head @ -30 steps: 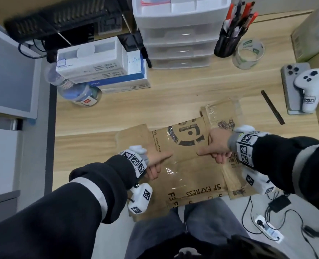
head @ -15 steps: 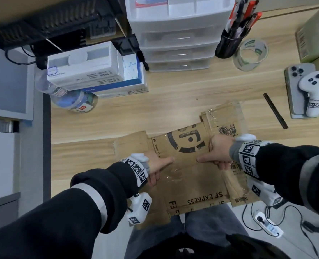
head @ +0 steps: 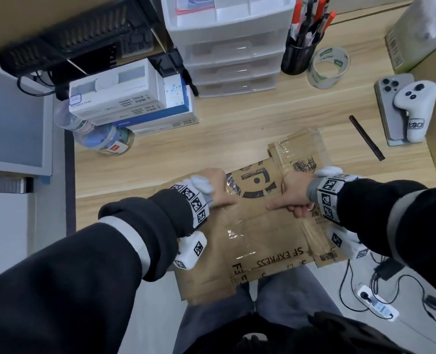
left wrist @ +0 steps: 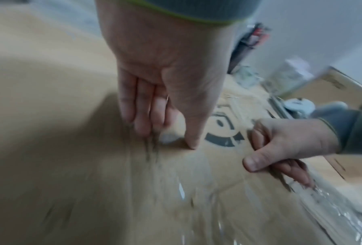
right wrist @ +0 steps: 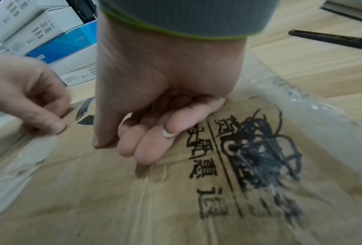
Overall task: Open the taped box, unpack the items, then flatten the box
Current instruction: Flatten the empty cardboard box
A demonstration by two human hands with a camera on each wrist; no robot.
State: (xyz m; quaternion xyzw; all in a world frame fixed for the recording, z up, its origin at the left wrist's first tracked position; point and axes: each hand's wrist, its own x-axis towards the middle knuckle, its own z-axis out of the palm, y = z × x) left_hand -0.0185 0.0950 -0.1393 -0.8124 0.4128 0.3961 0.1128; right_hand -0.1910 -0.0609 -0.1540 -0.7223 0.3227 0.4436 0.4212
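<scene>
The brown cardboard box (head: 262,233) lies flattened at the desk's near edge, printed side up, with clear tape strips stuck to it and its near part hanging over my lap. My left hand (head: 218,191) sits on the left of the round black logo, fingers bent onto the card and thumb tip (left wrist: 193,144) pressing down. My right hand (head: 292,198) is to the right of the logo, fingers curled under the palm (right wrist: 155,99) and its thumb pushed flat on the cardboard (right wrist: 134,199). Neither hand holds anything.
On the wooden desk (head: 211,139) stand stacked white and blue boxes (head: 125,95), a plastic bottle (head: 102,139), a drawer unit (head: 232,47), a pen cup (head: 299,54), a tape roll (head: 329,67), a black cutter (head: 367,137) and a phone with a white controller (head: 413,106).
My left hand has slid away from me along the box, up beside the logo. The right hand stays pressed in nearly the same spot.
</scene>
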